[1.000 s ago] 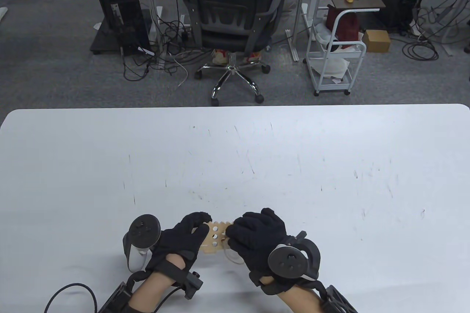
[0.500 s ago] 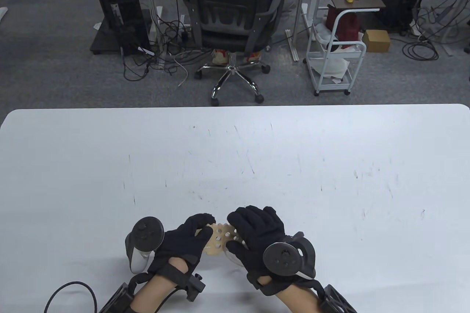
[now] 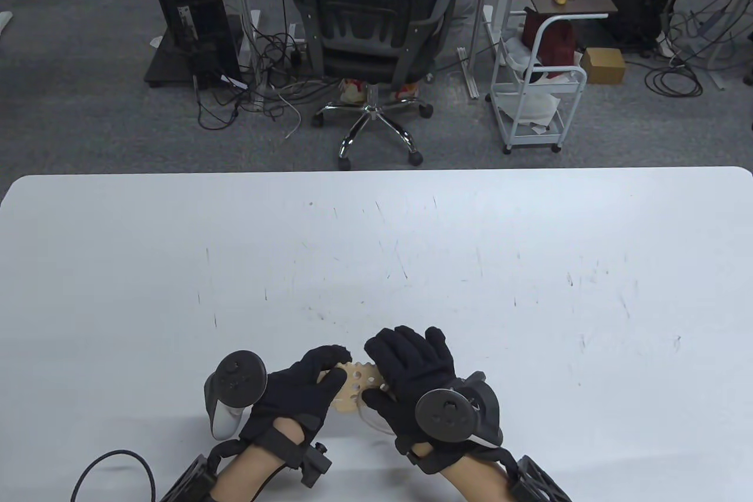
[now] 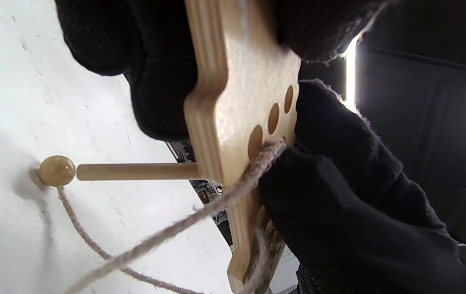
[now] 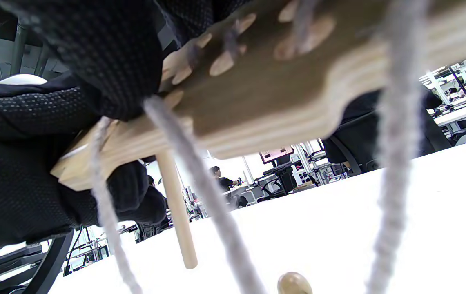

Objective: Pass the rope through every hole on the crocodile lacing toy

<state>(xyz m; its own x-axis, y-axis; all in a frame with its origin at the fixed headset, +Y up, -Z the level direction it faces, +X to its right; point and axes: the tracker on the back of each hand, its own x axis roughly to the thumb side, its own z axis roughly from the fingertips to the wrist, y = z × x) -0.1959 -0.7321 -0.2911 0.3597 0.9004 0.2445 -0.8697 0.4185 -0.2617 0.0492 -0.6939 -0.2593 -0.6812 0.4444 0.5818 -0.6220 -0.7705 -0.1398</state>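
Now both hands, left hand [image 3: 300, 387] and right hand [image 3: 412, 369], grip the tilted-up crocodile board [image 3: 352, 387] near the table's [image 3: 529, 290] front edge, wooden needle [image 4: 134, 171] poking through a hole.

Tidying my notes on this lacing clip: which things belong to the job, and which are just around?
Job: crocodile lacing toy, rope, wooden needle, wooden bead, left hand, right hand.

Around: office chair, white cart, cardboard box.

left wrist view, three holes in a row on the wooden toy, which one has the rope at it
The lowest, largest-looking hole nearest the board's edge: the rope meets the crocodile toy there, beside the right hand's fingers. The two holes above it show empty.
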